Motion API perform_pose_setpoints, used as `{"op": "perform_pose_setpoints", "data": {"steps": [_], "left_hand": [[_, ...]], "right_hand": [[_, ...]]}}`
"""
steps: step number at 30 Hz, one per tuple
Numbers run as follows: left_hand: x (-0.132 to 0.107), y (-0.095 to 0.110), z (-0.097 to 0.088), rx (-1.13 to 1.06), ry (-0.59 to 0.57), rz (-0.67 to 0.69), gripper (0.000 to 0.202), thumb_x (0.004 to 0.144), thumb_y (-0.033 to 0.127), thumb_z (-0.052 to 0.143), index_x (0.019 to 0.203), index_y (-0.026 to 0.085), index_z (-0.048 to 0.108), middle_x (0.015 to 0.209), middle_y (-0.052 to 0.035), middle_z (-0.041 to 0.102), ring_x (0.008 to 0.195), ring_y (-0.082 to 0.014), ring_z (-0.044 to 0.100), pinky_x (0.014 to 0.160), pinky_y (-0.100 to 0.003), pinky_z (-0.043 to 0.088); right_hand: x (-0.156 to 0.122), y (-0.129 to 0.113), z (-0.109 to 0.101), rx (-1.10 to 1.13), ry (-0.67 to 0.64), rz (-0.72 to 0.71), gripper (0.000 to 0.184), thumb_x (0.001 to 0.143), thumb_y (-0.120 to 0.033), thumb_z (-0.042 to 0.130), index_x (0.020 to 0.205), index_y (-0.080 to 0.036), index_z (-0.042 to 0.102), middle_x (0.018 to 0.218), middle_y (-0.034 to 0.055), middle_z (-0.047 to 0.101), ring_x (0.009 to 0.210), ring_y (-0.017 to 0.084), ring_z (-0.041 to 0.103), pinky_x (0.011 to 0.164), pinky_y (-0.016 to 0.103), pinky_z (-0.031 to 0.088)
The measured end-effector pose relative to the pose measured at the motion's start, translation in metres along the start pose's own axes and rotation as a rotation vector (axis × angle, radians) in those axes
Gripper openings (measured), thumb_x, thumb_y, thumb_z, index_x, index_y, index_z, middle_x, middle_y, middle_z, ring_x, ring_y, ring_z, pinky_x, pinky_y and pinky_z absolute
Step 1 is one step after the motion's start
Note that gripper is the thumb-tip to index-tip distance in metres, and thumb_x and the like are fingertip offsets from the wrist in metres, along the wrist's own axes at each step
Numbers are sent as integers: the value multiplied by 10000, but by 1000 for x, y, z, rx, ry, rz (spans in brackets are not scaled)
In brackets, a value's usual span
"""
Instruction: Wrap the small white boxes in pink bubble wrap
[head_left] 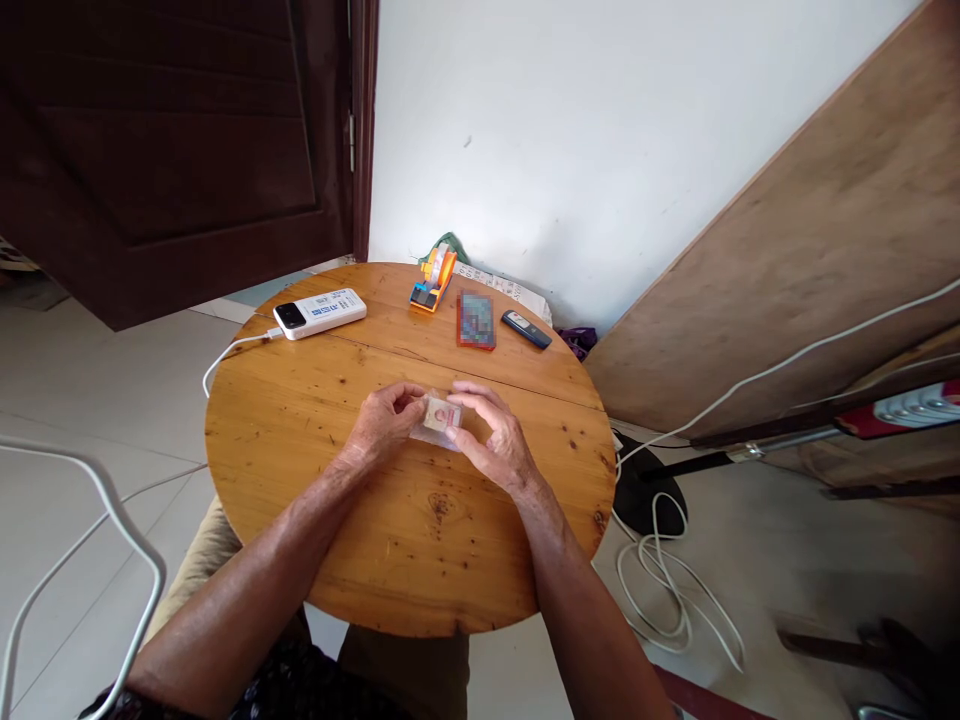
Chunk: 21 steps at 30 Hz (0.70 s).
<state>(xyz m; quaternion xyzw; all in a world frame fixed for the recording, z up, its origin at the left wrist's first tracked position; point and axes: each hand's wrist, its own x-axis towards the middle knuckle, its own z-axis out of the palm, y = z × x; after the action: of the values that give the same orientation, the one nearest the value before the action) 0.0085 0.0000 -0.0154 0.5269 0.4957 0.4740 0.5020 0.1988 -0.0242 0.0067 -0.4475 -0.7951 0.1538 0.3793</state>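
A small pale item with reddish print, inside a clear plastic sleeve (441, 414), is held between my hands over the middle of the round wooden table (300, 400). My left hand (386, 422) pinches the sleeve's left edge between thumb and fingers. On the opposite side, my right hand (496, 432) grips the right edge, thumb near the lower corner and fingers above. The sleeve's bottom part extends below the item and looks loose. Behind the hands lies a red-edged flat rectangle (476, 320) whose surface is blurred out.
An orange tape dispenser (433, 278) stands at the table's back. Left of it lies a white power bank (322, 313) with a cable plugged in. A dark blue oblong object (526, 329) rests at the back right. Coiled white cable (660, 580) lies on the floor.
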Motion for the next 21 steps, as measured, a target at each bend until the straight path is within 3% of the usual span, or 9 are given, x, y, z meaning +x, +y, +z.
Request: {"op": "perform_pose_setpoints", "data": {"steps": [3,8,17,21], "left_hand": [[0,2,-2,5,30,-33,251,696,369,661,821,154,702,624,24,628,551,-101,526,519,-205,418],[0,2,-2,43,6,-37,222,691,336,615,783,152,698,640,16,646,567,-106,541,548,-213,423],[-1,4,-1,143,-41,-62,219,690,303,570,780,157,707,673,9,669,611,-118,563,581,-219,418],[0,3,-1,165,-37,-50,217,689,294,556,768,159,705,647,14,652,597,-115,540,568,-219,394]], "right_hand": [[0,1,-2,-7,-31,10,335,810,-260,685,1144,-256,652,1333,105,616,1241,280,588,1058,489,459],[-1,-1,-1,-53,-52,-13,193,832,-245,663,1018,-248,711,1345,103,601,1245,267,584,1069,485,446],[2,0,2,69,159,28,98,868,-220,617,845,-239,711,1131,73,716,1065,226,675,985,408,511],[2,2,4,86,103,17,85,838,-212,669,899,-240,722,1150,79,711,1082,232,671,990,415,506]]}}
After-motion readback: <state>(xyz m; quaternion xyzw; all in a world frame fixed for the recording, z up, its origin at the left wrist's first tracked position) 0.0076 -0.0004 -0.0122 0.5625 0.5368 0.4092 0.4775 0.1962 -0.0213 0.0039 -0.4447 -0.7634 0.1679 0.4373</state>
